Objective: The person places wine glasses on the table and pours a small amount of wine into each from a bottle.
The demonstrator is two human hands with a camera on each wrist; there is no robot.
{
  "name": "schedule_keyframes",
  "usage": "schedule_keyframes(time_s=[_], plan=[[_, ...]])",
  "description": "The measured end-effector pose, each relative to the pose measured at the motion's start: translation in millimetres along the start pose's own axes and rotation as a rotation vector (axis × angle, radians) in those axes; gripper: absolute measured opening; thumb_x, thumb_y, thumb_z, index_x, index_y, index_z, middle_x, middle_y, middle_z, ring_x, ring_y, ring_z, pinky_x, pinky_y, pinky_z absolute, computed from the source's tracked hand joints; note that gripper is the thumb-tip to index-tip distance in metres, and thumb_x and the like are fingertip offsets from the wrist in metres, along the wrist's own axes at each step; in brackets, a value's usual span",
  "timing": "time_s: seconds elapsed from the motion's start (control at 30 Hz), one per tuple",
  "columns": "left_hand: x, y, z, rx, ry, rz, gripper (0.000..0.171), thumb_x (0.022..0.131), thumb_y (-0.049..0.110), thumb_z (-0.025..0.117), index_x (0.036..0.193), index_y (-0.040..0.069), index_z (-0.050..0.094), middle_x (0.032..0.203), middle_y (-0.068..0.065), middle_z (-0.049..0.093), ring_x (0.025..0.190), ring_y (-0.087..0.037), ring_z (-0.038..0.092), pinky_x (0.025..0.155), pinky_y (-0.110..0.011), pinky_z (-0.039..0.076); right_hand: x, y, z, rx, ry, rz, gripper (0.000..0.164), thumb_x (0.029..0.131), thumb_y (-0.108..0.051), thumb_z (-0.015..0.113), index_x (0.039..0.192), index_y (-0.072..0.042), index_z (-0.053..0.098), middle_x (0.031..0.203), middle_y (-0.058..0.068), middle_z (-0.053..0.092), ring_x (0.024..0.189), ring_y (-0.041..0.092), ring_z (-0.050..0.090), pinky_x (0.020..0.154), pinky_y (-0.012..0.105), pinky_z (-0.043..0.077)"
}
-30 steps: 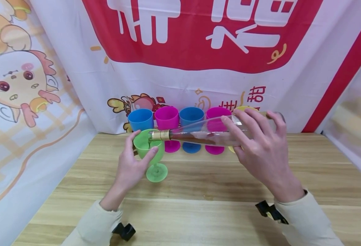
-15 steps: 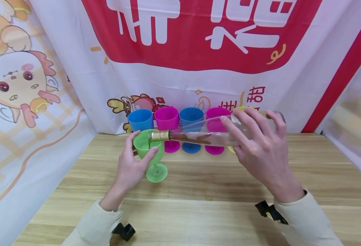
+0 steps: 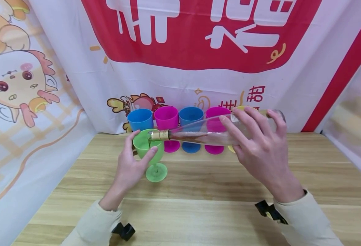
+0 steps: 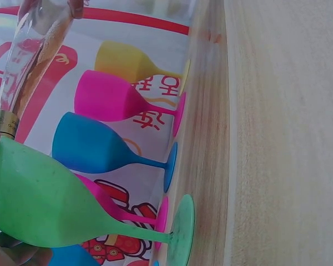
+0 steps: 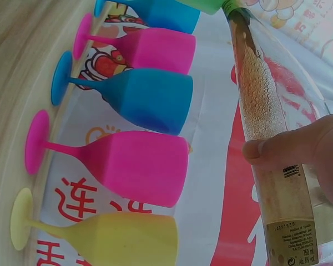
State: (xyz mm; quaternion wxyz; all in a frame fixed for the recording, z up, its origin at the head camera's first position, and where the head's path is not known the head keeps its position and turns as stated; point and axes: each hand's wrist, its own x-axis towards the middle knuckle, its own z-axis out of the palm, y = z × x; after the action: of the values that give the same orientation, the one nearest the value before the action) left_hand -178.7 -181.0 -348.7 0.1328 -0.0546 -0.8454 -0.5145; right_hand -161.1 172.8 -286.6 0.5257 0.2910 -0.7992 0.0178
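Note:
My left hand (image 3: pixel 133 168) grips the bowl of a green goblet (image 3: pixel 157 158), thumb on the near side. The goblet stands on the table, its foot (image 4: pixel 181 233) showing in the left wrist view. With my right hand (image 3: pixel 262 150) I hold a clear glass wine bottle (image 3: pixel 199 135) nearly level, its base slightly raised. The gold-wrapped neck (image 3: pixel 160 135) sits over the goblet's rim, and a thin stream runs into the bowl. Some brownish, bubbly liquid (image 5: pixel 259 88) lies along the bottle's lower side. How full the goblet is cannot be made out.
Behind the bottle stands a row of goblets: blue (image 3: pixel 140 118), pink (image 3: pixel 166 117), blue (image 5: pixel 150 100), pink (image 5: pixel 144 169) and yellow (image 5: pixel 133 238). A printed cloth (image 3: pixel 180 82) hangs close behind them. The wooden table (image 3: pixel 199 218) extends toward me.
The liquid inside the bottle has thinned a little, and the bottle's base is very slightly higher. Both hands and the green goblet stay practically in place.

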Motion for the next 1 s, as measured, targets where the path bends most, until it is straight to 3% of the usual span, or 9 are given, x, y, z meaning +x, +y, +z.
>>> schedule_keyframes(time_s=[0.43, 1.0], plan=[[-0.5, -0.6, 0.3, 0.000, 0.001, 0.010, 0.090, 0.099, 0.052, 0.071, 0.167, 0.016, 0.023, 0.162, -0.012, 0.047, 0.145, -0.034, 0.049, 0.118, -0.058, 0.047, 0.1, -1.2, -1.8, 0.004, 0.012, -0.006, 0.082, 0.077, -0.014, 0.090, 0.153, -0.022, 0.059, 0.147, 0.020, 0.063, 0.137, 0.045, 0.057, 0.120, 0.068, 0.033], [-0.3, -0.1, 0.7, 0.003, 0.003, 0.007, 0.090, 0.099, 0.052, 0.071, 0.167, 0.017, 0.023, 0.162, -0.012, 0.047, 0.145, -0.034, 0.049, 0.117, -0.059, 0.047, 3.2, -5.1, -4.3, -0.023, 0.048, -0.018, 0.089, 0.070, -0.010, 0.094, 0.152, -0.022, 0.060, 0.146, 0.020, 0.064, 0.135, 0.043, 0.058, 0.118, 0.068, 0.033]])
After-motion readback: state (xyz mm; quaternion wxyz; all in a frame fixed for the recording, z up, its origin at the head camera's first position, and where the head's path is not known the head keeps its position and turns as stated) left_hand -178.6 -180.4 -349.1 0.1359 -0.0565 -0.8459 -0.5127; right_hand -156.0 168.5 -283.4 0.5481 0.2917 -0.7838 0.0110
